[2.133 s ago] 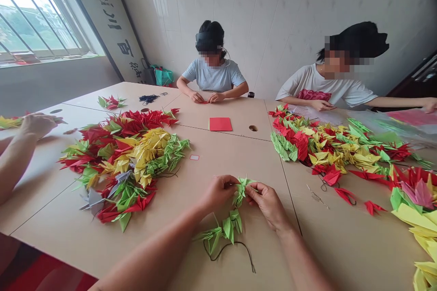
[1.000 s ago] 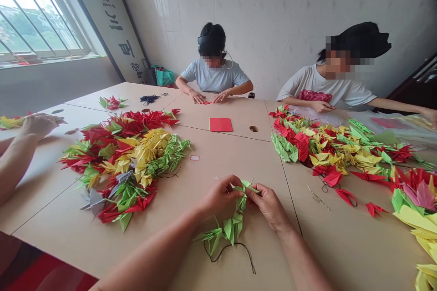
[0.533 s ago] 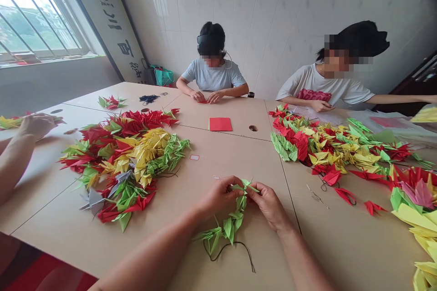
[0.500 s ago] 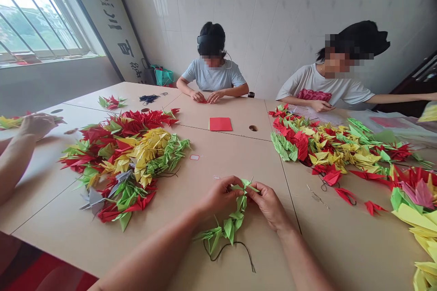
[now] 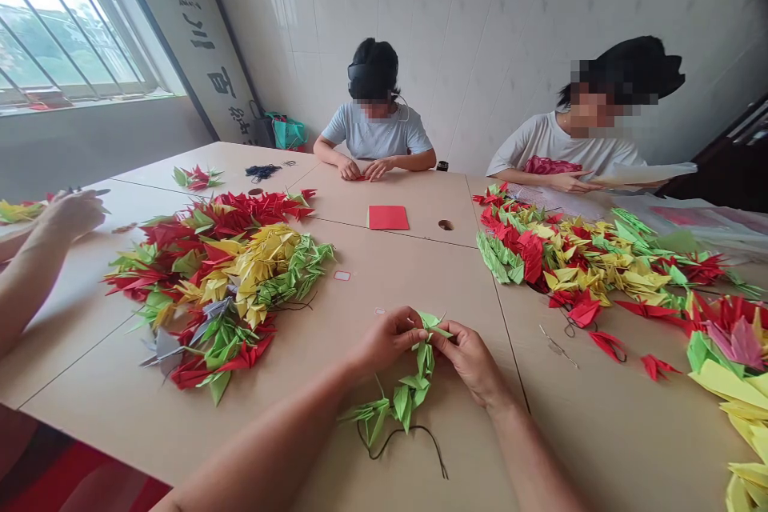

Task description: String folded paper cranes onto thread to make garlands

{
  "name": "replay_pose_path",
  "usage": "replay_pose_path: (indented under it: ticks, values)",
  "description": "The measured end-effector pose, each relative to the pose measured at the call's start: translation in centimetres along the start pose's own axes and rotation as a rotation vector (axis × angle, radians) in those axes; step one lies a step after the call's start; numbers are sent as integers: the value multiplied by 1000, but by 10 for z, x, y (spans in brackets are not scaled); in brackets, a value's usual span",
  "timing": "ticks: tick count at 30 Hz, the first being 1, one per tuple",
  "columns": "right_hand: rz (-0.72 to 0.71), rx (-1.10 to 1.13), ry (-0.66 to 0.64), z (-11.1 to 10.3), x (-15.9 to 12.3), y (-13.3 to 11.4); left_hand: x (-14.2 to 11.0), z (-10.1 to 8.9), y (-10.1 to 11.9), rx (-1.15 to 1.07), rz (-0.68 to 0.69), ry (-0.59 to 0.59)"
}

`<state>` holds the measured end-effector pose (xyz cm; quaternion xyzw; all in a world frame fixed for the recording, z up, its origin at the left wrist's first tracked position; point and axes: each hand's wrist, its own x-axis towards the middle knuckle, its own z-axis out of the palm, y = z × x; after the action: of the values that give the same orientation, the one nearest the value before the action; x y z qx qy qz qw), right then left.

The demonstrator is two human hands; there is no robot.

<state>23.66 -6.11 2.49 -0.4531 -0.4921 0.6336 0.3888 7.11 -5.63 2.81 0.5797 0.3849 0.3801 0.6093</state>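
My left hand [image 5: 387, 338] and my right hand [image 5: 471, 358] meet over the table's near middle, both pinched on the top of a string of green paper cranes [image 5: 403, 392]. The green cranes hang down from my fingers and curl to the left on the tabletop. A black cord [image 5: 414, 438] trails out from the lower end of the string. The topmost crane [image 5: 433, 324] sticks up between my fingertips.
A heap of red, yellow and green cranes [image 5: 222, 272] lies left, another heap [image 5: 594, 260] right. A red paper square [image 5: 387, 217] lies mid-table. Two people sit at the far side; another person's hand [image 5: 72, 212] works at the left. A needle with thread [image 5: 558, 346] lies right of my hands.
My hands stay pinched on the green string, shifting only slightly. The person at the far right has drawn an arm in and now holds up a sheet of paper.
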Motion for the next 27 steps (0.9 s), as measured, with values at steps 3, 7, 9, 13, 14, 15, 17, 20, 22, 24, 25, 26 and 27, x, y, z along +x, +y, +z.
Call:
replay_pose_path:
  ticks: [3,7,9,13,14,15,17,20,22,24,25,26,27]
  values:
    - [0,-22,-3,-1,0,1,-1,0,2,-6,-23,-2]
    - [-2,-45,-27,-2,0,3,-1,1,3,-34,-39,22]
    - [-10,-72,-28,-2,1,4,-1,1,3,-53,-44,41]
    - [-30,-138,-8,-1,1,3,-1,2,2,-103,-67,64]
    - [-38,-151,-6,-1,1,2,-1,2,3,-118,-72,67]
    - [-46,-161,-4,0,1,2,-1,2,3,-127,-73,72]
    - [-57,-168,1,0,1,1,-1,2,4,-125,-70,80]
    - [-62,-161,4,1,1,1,0,2,3,-93,-63,88]
    - [-62,-155,4,1,1,0,0,2,2,-76,-55,91]
    - [-62,-149,9,2,1,0,0,2,1,-58,-42,101]
    - [-62,-146,13,2,0,0,0,2,1,-52,-40,105]
    - [-63,-143,16,2,0,0,-1,3,0,-50,-43,106]
    - [-64,-142,19,2,0,0,-1,3,1,-51,-46,106]
